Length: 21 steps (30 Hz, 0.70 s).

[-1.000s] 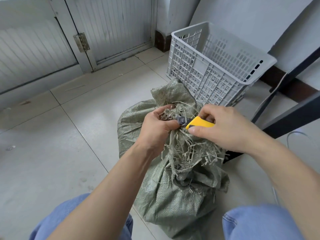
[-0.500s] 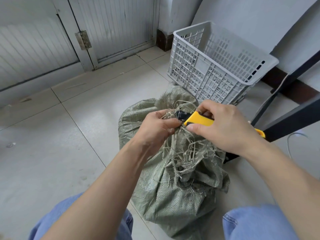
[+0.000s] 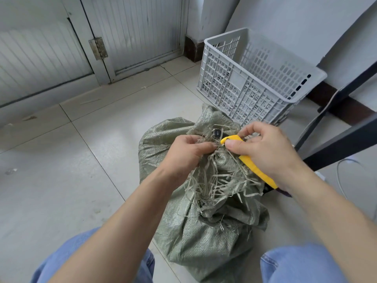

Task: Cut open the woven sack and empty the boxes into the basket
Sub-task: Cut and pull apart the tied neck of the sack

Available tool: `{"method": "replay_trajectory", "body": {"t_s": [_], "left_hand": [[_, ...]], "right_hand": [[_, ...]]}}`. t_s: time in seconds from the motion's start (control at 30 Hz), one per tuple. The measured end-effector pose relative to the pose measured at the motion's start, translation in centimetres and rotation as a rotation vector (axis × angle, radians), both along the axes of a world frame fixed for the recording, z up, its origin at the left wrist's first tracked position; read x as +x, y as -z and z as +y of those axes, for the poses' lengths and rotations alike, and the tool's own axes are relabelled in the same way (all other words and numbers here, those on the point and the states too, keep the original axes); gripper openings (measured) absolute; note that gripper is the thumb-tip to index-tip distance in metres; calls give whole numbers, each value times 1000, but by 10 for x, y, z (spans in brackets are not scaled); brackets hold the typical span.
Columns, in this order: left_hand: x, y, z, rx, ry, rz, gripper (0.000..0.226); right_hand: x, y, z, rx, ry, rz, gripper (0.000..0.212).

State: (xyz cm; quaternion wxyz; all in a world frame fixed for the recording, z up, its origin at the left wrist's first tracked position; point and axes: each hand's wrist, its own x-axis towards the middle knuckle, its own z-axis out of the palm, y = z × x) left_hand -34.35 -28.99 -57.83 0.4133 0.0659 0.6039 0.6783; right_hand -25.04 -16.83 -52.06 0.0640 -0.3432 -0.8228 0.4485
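Observation:
A grey-green woven sack [image 3: 204,237] stands on the tiled floor between my knees, its top bunched and frayed into loose strips. My left hand [image 3: 183,154] grips the bunched top of the sack. My right hand [image 3: 265,150] holds a yellow utility knife [image 3: 251,164], its black tip buried in the frayed fabric right beside my left fingers. Just behind the sack sits a grey plastic basket [image 3: 255,84] with latticed walls. No boxes are visible; the sack hides its contents.
Black metal legs [image 3: 342,144] slant down at the right, close to my right hand, with a white cable [image 3: 340,180] on the floor below. A grey door [image 3: 132,33] and wall close off the back. Open tiled floor [image 3: 71,160] lies to the left.
The knife has tilted so its yellow handle now runs down and right along the sack, with the tip pushed further into the frayed top. My left hand keeps its grip on the sack.

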Motion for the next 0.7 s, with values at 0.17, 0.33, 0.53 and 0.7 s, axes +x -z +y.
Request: {"method": "replay_trajectory", "body": {"t_s": [0.17,0.33,0.53,0.7], "left_hand": [[1,-2,5,-46,45,24,21],[1,0,-1,-74,46,87,23],[2,1,2,-139,40,168,18],[-5,6,2,-261,8,274,13]], "right_hand": [[-1,5,-13,572,-68,-149,40],[-9,-4,-5,-284,103,-66,21],[-12,5,0,84,64,-61,33],[-15,-1,0,-586,176,-80,20]]}}
